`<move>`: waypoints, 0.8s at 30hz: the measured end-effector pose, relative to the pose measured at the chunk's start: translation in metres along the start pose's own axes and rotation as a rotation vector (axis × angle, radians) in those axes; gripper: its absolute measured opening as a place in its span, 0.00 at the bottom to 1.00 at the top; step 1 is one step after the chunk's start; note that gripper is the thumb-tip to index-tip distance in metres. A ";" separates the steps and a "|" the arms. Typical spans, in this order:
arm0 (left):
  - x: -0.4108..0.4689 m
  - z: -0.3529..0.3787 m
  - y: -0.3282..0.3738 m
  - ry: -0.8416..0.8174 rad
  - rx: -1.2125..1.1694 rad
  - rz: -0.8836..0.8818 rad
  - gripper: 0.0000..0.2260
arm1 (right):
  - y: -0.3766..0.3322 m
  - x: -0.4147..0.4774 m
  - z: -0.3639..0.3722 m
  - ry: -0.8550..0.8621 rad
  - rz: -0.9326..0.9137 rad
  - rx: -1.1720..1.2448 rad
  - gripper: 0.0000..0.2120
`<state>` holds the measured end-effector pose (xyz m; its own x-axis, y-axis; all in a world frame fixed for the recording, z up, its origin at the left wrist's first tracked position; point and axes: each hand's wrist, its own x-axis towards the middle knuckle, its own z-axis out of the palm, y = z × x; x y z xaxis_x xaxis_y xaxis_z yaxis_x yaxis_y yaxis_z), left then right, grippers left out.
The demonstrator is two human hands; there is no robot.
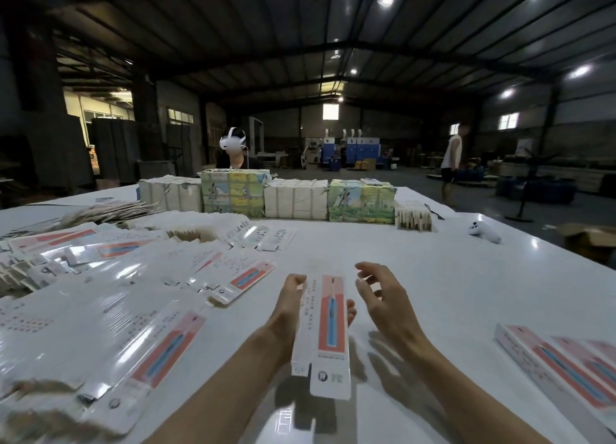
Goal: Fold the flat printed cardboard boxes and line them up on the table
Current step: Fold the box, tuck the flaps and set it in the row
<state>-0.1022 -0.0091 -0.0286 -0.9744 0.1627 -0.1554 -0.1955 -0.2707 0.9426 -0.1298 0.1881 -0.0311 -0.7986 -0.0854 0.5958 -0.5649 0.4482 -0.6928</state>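
We hold the box in hand just off the tabletop at about 6 o'clock, its long axis running from 6 toward 12. Its printed face is up and its near end flap hangs loose. It looks opened into a narrow sleeve but not yet closed at that end. Our left hand is clamped on it, fingers over the left edge and the thumb showing at the right edge. Our right hand hovers just beside it at 3 o'clock. Its fingers are apart and loosely bent, holding nothing and clear of the card.

We judge the step in hand to be squaring the sleeve and tucking its ends. To do it well, we should keep the left grip light so the walls do not crush. The right hand should press the long creases true, fold the small side tabs in first, then slide the end flap into its slot without bending it.

The row of finished boxes lies at 4 o'clock, well apart. The loose heap of flat boxes spreads from 8 to 10 o'clock. Wrapped bundles stand at 12 o'clock, with a seated person in a headset behind them. A white controller sits at 2 o'clock.
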 end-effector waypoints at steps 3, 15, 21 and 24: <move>0.000 0.005 -0.013 -0.004 0.109 0.067 0.23 | -0.004 -0.004 0.006 -0.122 -0.008 -0.032 0.17; -0.006 0.014 -0.015 -0.047 0.180 0.251 0.21 | -0.016 -0.002 0.002 -0.158 -0.077 -0.097 0.11; -0.005 0.016 -0.014 -0.226 0.090 0.100 0.27 | -0.019 0.009 -0.007 -0.182 0.137 0.098 0.12; -0.002 0.014 -0.015 -0.336 0.020 0.042 0.27 | -0.016 0.013 -0.017 -0.265 0.168 0.082 0.18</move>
<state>-0.0954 0.0082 -0.0378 -0.8899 0.4560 -0.0134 -0.1504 -0.2655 0.9523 -0.1274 0.1949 -0.0057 -0.9023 -0.2495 0.3514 -0.4268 0.4030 -0.8096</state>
